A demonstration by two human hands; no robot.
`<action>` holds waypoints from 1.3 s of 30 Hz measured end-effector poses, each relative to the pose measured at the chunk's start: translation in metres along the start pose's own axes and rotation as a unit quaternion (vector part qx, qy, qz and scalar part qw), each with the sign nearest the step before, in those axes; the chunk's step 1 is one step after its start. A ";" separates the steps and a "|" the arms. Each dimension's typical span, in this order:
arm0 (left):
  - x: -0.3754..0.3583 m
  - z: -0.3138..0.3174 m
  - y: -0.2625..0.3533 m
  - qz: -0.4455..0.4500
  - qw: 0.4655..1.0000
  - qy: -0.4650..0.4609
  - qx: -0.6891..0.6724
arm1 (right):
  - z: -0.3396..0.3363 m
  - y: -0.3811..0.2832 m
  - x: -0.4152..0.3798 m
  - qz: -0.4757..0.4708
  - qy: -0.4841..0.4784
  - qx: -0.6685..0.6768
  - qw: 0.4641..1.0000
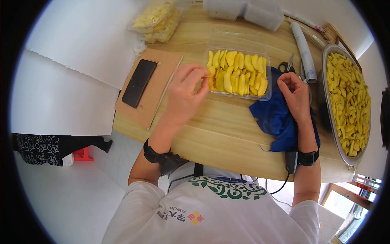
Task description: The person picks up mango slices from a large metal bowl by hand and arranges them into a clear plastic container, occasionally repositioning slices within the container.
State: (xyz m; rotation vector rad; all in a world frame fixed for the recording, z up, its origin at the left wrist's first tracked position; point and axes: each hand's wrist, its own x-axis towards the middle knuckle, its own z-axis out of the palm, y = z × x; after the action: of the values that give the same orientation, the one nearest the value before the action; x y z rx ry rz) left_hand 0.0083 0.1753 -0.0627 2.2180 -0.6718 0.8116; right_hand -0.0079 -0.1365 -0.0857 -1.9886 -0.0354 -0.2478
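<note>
A clear plastic clamshell box (266, 96) lies with its lid folded back, filled with two rows of yellow fruit slices (239, 84). At its left edge my left hand (187, 91) is closed in a pinch, its fingertips on a yellow fruit slice (211, 71). To the right of the box, my right hand (295, 96) hovers over a crumpled blue cloth (274, 122). Its thumb and fingers are drawn together, and whatever they hold, if anything, is hidden.
A large metal basin (325, 73) heaped with yellow slices stands on the right. Scissors (287, 65) and a plastic-film roll (304, 53) lie behind the cloth. A phone (139, 83) rests on cardboard (164, 65) at left. Filled boxes (156, 20) and empty containers (264, 14) are at the back.
</note>
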 end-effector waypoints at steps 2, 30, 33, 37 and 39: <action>0.000 0.000 0.000 -0.003 1.000 -0.010 -0.005 | 0.000 0.002 0.000 -0.001 -0.001 -0.003 1.000; -0.010 0.005 0.003 0.143 0.986 -0.082 0.006 | 0.001 0.003 -0.002 0.018 -0.009 0.003 1.000; -0.011 0.006 0.003 0.154 0.985 -0.079 0.014 | 0.001 0.003 -0.002 0.023 -0.008 0.006 1.000; -0.012 0.009 0.003 0.145 0.986 -0.079 -0.015 | 0.002 0.003 -0.002 0.024 -0.009 0.012 1.000; -0.012 0.010 0.005 0.131 0.988 -0.077 -0.029 | 0.002 0.001 -0.003 0.026 -0.011 0.008 1.000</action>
State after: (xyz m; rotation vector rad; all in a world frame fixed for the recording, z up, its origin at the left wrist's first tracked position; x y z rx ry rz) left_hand 0.0008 0.1677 -0.0744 2.1831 -1.0645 0.7415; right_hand -0.0101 -0.1354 -0.0880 -1.9731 0.0015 -0.1917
